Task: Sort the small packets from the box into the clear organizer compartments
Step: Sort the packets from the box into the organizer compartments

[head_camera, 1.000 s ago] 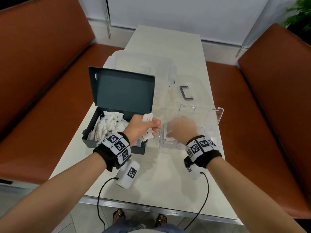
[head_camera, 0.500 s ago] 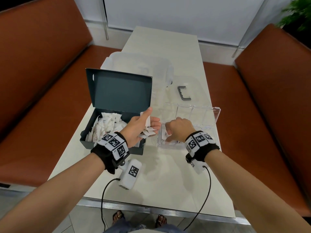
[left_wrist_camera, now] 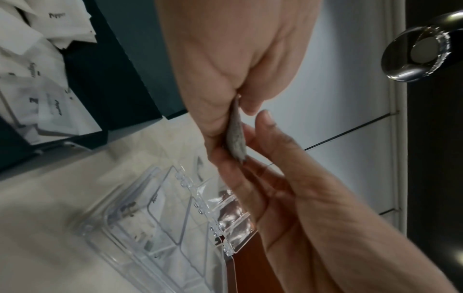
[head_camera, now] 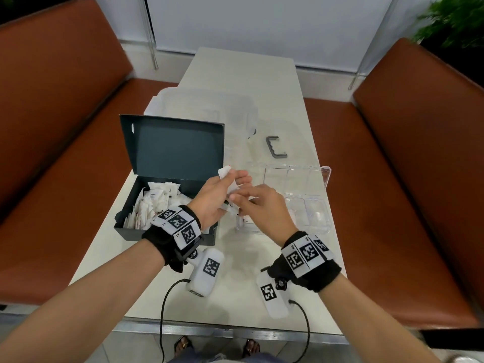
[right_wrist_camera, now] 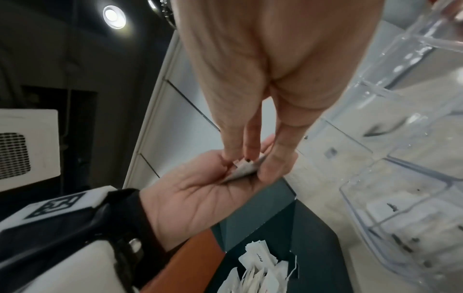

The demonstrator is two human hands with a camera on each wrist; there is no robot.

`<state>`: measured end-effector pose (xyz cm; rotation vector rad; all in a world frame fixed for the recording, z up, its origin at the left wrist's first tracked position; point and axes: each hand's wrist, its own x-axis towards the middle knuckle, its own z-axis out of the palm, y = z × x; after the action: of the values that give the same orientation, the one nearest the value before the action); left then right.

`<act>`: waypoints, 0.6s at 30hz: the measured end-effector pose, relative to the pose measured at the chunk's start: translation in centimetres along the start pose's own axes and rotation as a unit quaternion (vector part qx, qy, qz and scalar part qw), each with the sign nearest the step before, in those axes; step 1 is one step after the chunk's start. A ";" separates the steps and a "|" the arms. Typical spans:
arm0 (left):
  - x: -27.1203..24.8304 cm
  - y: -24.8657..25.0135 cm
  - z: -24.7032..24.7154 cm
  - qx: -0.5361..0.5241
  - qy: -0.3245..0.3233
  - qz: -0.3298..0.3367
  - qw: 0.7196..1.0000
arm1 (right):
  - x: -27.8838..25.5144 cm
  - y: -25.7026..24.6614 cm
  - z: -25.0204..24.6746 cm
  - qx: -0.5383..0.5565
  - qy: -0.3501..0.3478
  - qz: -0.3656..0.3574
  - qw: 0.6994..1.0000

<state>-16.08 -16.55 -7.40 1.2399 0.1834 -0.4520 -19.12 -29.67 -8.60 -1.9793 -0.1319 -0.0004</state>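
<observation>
Hands meet above the desk between the dark open cardboard box and the clear plastic organizer: the left hand cups a few small white paper packets, and the right hand pinches one of them from that palm. Best, I judge, to draw a single packet free before carrying it to a compartment near the desk's right edge. Packet print is too blurred to read, and which compartments are filled is hard to tell.
</observation>
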 end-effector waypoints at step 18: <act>0.4 -1.3 -0.3 -0.065 -0.031 -0.048 0.996 | 0.3 2.0 -2.0 0.123 0.130 0.100 0.979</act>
<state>-16.24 -16.68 -8.84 1.0917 0.2177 -0.5522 -18.48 -32.26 -9.63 -1.7197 0.2273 -0.1064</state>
